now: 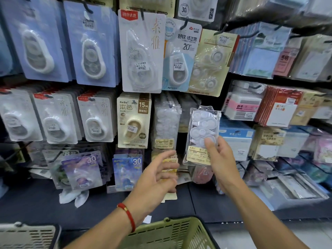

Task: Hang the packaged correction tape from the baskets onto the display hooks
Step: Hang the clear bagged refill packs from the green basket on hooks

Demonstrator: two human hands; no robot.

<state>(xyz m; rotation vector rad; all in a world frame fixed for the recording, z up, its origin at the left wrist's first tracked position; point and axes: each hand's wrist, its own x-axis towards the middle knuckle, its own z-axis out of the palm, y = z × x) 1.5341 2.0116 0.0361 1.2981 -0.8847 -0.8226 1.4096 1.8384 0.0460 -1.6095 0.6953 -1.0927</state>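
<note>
Nearest to us, low in the view, sits the green basket [172, 234], with a grey basket [27, 236] off to its left; we cannot see what either holds from here. Above them our two arms reach toward the display.

Our left hand [154, 177], a red cord at its wrist, is spread with fingers relaxed and apart; it grips nothing and hovers just in front of the lower packets, near the one we carry but not touching it.

Our right hand [221, 159] holds the packet of correction tape [202, 135] upright by its lower right corner, thumb pressed on the front over the clear plastic and the other fingers hidden behind, so the hand is clamped on the packet. It is a clear soft bag with several white tape cases inside and a yellow label at the bottom.

We judge it light and a little floppy, the film slippery and easy to crumple, though the cases inside give it some stiffness. Holding it low leaves the top free, which suits us, because the hanging hole should be up there; we cannot make it out clearly. Steadying the top edge with the free hand would probably help aim it.

Beyond, a matching row of clear packets [166, 121] hangs just left of ours, which looks the likely place.
</note>
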